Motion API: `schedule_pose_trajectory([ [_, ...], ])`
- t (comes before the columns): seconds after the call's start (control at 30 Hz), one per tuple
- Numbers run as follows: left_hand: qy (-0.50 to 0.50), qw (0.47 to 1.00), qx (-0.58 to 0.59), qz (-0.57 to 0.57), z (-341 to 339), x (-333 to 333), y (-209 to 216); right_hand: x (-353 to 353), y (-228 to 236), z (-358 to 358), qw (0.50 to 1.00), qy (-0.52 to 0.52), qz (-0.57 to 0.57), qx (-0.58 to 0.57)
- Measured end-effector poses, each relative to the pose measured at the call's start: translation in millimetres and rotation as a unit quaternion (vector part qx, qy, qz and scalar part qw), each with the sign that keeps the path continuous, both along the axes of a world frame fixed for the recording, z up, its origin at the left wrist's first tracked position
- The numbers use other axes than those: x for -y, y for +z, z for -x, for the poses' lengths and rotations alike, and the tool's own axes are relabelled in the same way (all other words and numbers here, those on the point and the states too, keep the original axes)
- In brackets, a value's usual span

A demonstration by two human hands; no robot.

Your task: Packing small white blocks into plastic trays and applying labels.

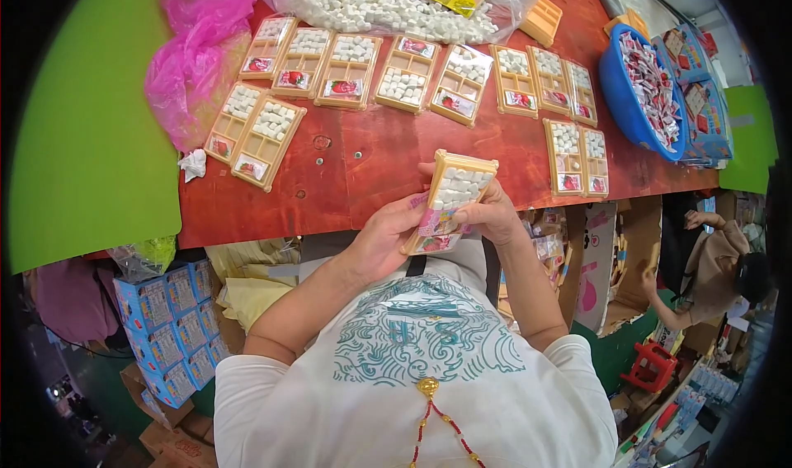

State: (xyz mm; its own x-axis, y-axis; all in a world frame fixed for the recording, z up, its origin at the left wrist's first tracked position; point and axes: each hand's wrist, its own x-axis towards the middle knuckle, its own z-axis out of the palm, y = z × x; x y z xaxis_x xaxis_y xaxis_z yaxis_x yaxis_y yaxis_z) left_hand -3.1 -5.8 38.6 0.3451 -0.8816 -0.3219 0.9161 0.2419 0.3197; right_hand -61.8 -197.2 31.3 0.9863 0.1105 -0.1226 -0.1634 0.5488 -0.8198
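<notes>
Both hands hold one tan plastic compartment tray [464,181], tilted up just off the table's near edge. White cube-like pieces fill its upper part. A pink printed sleeve [436,222] crosses its lower part, and a sachet with a red strawberry picture shows below that. My left hand [386,235] grips the tray's lower left side, its fingers partly hidden behind. My right hand [495,214] holds the right edge, thumb lying on the front by the sleeve. Farther off on the red table [330,196] lie several similar trays [351,70] with white pieces and strawberry sachets.
At the back sits a clear bag of loose white pieces [363,10]; a pink plastic bag [198,47] lies left of it. A blue basin of sachets [619,80] stands right. Blue printed boxes [169,328] are stacked lower left. Another person's arm [660,303] reaches toward a cardboard box [635,253].
</notes>
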Motion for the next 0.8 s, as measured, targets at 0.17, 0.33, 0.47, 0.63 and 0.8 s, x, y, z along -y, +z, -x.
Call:
schedule_pose_trajectory([
  [0.17,-0.006,1.000,0.028,0.003,3,1,4,0,-4,2,0.999,0.003,-0.039,0.002],
  [0.33,-0.015,0.998,0.049,-0.028,2,3,3,-5,-10,4,0.998,-0.008,-0.061,0.015],
  [0.47,-0.007,0.998,0.040,-0.048,1,9,-3,-7,-20,8,0.998,-0.030,-0.048,-0.001],
  [0.63,0.054,0.998,-0.002,-0.013,13,15,-34,-15,-15,8,0.998,-0.061,-0.011,-0.015],
  [0.8,0.219,0.955,0.130,-0.150,9,13,-6,-10,-18,4,0.988,-0.145,-0.033,-0.044],
])
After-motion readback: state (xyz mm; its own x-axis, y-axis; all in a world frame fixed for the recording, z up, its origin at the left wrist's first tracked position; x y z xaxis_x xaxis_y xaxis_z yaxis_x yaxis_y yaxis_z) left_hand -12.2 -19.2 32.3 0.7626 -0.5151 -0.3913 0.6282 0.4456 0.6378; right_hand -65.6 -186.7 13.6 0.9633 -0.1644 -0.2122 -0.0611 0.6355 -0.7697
